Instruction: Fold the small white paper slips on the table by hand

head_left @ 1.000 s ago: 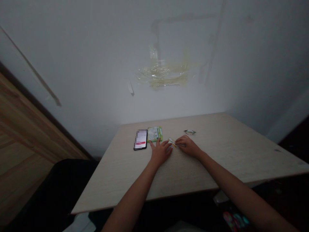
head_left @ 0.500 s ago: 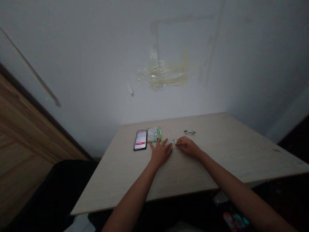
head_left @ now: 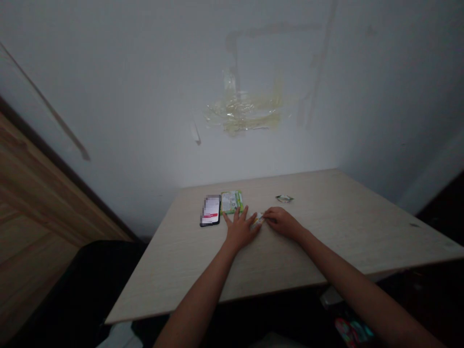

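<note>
A small printed piece of paper (head_left: 257,220) lies on the table between my hands, partly covered by them. My left hand (head_left: 240,232) rests spread and flat, its thumb side against the paper and its other fingertips at the green packet's near edge. On the other side, my right hand (head_left: 282,221) has its fingertips pinched together at the paper's right end. Beyond my left fingers lies a green-and-white printed packet (head_left: 232,200). Farther back, past my right hand, is a small folded paper piece (head_left: 284,198) with pointed ends.
A phone (head_left: 210,211) with a lit screen lies left of the green packet. The pale wooden table (head_left: 188,270) meets a wall (head_left: 145,96) bearing clear tape. A dark chair-like shape (head_left: 97,270) stands at the left, and colourful items (head_left: 353,331) are below the table's front edge.
The paper between my hands looks narrower and more slanted than before. My left thumb side has shifted slightly toward me, while my right hand stays almost in place.
</note>
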A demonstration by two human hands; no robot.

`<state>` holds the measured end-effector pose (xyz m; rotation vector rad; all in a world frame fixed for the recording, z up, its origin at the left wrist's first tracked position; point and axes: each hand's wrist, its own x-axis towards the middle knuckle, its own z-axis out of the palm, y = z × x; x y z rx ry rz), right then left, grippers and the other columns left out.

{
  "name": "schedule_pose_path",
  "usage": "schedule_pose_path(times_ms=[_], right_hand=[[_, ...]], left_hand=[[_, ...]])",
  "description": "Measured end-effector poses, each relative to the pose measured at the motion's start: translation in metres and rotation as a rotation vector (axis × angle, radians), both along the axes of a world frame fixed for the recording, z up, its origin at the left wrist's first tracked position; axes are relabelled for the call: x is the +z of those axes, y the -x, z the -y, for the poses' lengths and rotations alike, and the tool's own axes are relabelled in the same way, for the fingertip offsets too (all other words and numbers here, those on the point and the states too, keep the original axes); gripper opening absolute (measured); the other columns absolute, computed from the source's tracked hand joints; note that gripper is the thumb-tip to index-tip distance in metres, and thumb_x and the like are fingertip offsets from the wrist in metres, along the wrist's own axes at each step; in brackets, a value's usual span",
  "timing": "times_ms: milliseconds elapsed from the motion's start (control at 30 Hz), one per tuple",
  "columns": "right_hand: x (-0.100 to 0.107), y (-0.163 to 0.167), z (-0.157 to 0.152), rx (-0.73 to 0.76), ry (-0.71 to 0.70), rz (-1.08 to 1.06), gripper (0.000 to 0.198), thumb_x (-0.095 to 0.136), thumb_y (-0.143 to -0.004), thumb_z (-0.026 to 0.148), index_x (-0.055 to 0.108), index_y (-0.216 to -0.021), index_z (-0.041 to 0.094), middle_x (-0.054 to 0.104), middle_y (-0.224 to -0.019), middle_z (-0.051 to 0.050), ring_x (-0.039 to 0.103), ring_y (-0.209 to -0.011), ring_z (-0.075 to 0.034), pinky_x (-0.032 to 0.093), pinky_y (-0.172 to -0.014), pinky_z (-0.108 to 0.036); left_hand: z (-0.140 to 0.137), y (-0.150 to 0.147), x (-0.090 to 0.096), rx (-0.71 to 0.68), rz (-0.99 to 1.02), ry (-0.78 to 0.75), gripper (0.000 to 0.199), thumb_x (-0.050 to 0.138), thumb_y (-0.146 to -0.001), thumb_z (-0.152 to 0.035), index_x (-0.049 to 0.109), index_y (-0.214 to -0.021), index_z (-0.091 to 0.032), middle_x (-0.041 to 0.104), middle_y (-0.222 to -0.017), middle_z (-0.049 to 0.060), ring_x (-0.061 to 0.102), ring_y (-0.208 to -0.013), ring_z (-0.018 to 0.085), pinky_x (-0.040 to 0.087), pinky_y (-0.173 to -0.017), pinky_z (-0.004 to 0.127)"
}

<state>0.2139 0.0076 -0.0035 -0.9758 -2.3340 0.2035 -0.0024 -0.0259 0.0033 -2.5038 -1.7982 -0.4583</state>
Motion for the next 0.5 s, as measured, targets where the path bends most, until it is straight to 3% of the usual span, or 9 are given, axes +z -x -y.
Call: schedule_pose_path(times_ms=[200,333,500], right_hand=[[0.0029,-0.0003,0.0000,0.032,-0.018,0.015,0.024,0.057,-0.086,0.013,0.074,-0.103,0.018,0.071,-0.099,-0.010,0.065,-0.092,-0.020,0.050,-0.088,-0.035],[0.0020,0.0002,-0.0004,0.037,-0.027,0.019,0.025,0.057,-0.087,0.014,0.074,-0.104,0.019,0.071,-0.099,-0.010,0.064,-0.093,-0.021,0.049,-0.088,-0.036],[-0.0004,0.0033,0.0009,0.037,-0.022,0.019,0.031,0.053,-0.089,0.013,0.070,-0.115,0.019,0.069,-0.110,-0.011,0.061,-0.102,-0.022,0.048,-0.093,-0.040]], left_hand=[[-0.0024,0.0025,-0.0011,-0.012,0.012,0.013,0.053,0.047,-0.088,-0.063,0.048,-0.139,-0.045,0.030,-0.160,0.003,0.021,-0.146,0.039,-0.003,-0.103,0.082],[-0.0029,0.0033,0.0002,-0.034,0.037,-0.014,0.042,0.050,-0.090,-0.055,0.055,-0.131,-0.047,0.039,-0.155,-0.003,0.024,-0.145,0.037,-0.003,-0.105,0.081],[-0.0036,0.0038,0.0026,-0.053,0.079,0.023,0.036,0.048,-0.094,-0.046,0.057,-0.129,-0.046,0.056,-0.142,-0.002,0.034,-0.140,0.033,0.000,-0.105,0.082]])
